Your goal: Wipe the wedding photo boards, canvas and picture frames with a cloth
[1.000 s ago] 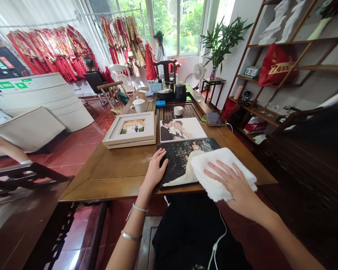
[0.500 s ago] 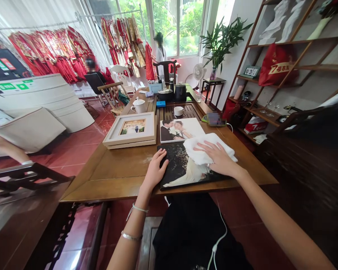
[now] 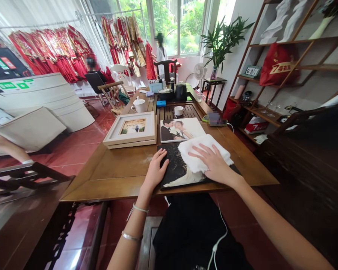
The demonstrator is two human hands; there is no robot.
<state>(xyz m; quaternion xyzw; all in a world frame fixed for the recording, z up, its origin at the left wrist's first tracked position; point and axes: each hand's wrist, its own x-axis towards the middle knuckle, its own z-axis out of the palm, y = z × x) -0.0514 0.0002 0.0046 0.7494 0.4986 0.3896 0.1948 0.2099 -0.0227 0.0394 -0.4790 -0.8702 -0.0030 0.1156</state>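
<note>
A dark photo print (image 3: 176,168) lies flat at the near edge of the wooden table (image 3: 121,172). My left hand (image 3: 155,170) rests open on its left edge, fingers flat on the print. My right hand (image 3: 214,163) lies flat, fingers spread, on a folded white cloth (image 3: 202,150) that covers the print's upper right part. A second print (image 3: 180,129) of a couple lies just beyond it. A light wooden framed photo (image 3: 132,129) sits to the left of that print.
Farther along the table stand a white teapot (image 3: 139,105), a cup (image 3: 178,110), a dark kettle (image 3: 180,91) and a tea tray. Shelves (image 3: 273,71) rise on the right, racks of red garments (image 3: 50,52) on the left. Two people are in the background.
My right hand has slid the white cloth from the print's lower right corner up and to the left across it. My left hand has stayed on the print's left edge.
</note>
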